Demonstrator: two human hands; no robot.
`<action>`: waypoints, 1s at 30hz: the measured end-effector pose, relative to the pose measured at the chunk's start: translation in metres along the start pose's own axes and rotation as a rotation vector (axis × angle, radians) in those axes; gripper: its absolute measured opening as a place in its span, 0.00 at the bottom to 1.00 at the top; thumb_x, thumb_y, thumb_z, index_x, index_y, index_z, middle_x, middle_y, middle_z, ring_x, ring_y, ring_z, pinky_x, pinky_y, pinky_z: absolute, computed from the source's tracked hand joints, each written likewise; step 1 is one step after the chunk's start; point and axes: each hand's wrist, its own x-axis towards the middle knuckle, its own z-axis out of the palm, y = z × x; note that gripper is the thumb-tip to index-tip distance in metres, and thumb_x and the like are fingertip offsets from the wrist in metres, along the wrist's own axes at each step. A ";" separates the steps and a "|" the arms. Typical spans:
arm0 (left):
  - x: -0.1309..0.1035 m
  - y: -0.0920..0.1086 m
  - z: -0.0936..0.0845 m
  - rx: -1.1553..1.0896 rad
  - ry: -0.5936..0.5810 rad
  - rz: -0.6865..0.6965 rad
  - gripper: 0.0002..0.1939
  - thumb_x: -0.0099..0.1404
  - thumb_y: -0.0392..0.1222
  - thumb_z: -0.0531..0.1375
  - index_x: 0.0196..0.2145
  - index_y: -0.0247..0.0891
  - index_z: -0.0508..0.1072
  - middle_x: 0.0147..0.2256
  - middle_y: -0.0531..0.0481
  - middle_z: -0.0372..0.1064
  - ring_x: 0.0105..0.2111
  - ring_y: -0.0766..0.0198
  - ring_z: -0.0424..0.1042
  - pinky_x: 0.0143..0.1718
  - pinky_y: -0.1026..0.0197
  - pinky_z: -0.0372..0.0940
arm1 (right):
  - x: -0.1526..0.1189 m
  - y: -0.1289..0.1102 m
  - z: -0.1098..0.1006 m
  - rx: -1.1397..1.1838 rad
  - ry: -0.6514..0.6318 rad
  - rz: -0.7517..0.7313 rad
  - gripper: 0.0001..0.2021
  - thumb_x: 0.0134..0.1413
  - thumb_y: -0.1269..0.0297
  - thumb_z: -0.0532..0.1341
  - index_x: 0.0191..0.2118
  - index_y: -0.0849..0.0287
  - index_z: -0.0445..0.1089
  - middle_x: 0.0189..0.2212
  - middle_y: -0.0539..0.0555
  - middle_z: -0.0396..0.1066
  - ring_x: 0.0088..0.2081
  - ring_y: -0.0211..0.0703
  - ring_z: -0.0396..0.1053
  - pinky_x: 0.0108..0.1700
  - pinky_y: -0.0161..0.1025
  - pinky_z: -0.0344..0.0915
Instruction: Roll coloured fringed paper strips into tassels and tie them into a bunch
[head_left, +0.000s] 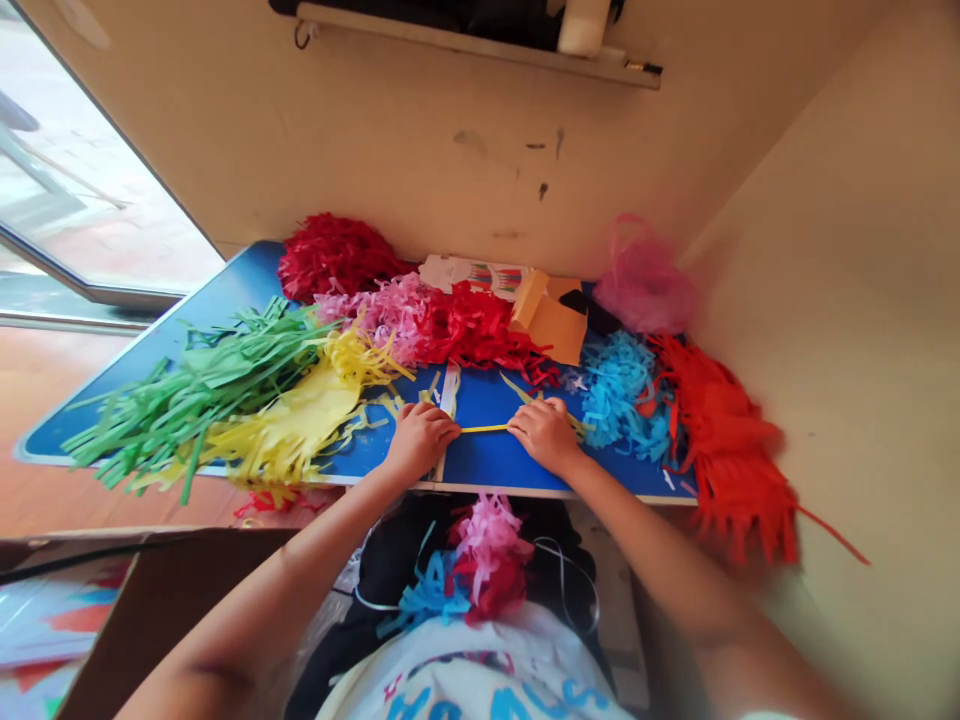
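Note:
A thin yellow paper strip [484, 429] runs straight between my two hands, just above the blue table. My left hand [424, 437] is closed on its left end, and my right hand [546, 434] is closed on the other; the fingertips partly hide both ends. Left of my left hand lies a fringed yellow paper bundle [300, 415], with green fringed paper [217, 370] beyond it. Nearest my right hand is a heap of curled light-blue paper [626, 390]. Pink, red and blue paper tufts [491, 555] rest on my lap.
The blue folding table [367, 455] stands against a wall. Along its back are a dark red pompom [337, 250], pink fringe [394, 312], red fringe [480, 325], an orange-yellow card [555, 320] and a pink bag [645, 280]. Orange-red fringe [731, 440] overhangs the right end. A cardboard box [127, 600] stands lower left.

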 end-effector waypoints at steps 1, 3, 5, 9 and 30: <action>-0.001 -0.002 0.000 -0.008 -0.003 -0.018 0.09 0.67 0.45 0.60 0.34 0.45 0.80 0.36 0.51 0.78 0.40 0.59 0.70 0.46 0.52 0.56 | 0.000 0.002 -0.002 0.025 -0.033 0.032 0.08 0.64 0.63 0.59 0.37 0.55 0.75 0.38 0.52 0.76 0.43 0.44 0.66 0.50 0.46 0.47; -0.001 -0.003 0.000 -0.008 0.000 -0.048 0.09 0.66 0.46 0.60 0.34 0.45 0.80 0.36 0.50 0.78 0.40 0.58 0.71 0.44 0.53 0.57 | 0.003 0.001 -0.006 0.052 -0.096 0.091 0.09 0.64 0.63 0.58 0.36 0.55 0.75 0.39 0.52 0.76 0.44 0.44 0.66 0.50 0.45 0.48; 0.001 0.001 0.001 0.005 0.007 -0.081 0.10 0.66 0.47 0.60 0.33 0.44 0.81 0.35 0.49 0.78 0.40 0.57 0.71 0.44 0.53 0.57 | 0.008 -0.001 -0.009 0.058 -0.135 0.131 0.09 0.63 0.63 0.58 0.35 0.56 0.75 0.38 0.53 0.76 0.43 0.44 0.67 0.48 0.44 0.49; 0.008 0.011 0.003 0.061 0.013 -0.126 0.12 0.65 0.46 0.59 0.29 0.42 0.80 0.31 0.46 0.76 0.38 0.54 0.70 0.45 0.50 0.57 | 0.022 -0.004 -0.010 0.045 -0.179 0.186 0.07 0.57 0.65 0.60 0.31 0.56 0.75 0.35 0.52 0.76 0.40 0.44 0.68 0.44 0.43 0.50; -0.003 0.054 -0.039 0.085 0.265 0.369 0.09 0.67 0.34 0.57 0.34 0.45 0.77 0.31 0.56 0.77 0.38 0.64 0.74 0.65 0.38 0.43 | -0.006 -0.061 -0.070 0.145 -0.086 -0.066 0.10 0.59 0.67 0.61 0.28 0.57 0.75 0.30 0.54 0.77 0.37 0.45 0.69 0.49 0.50 0.56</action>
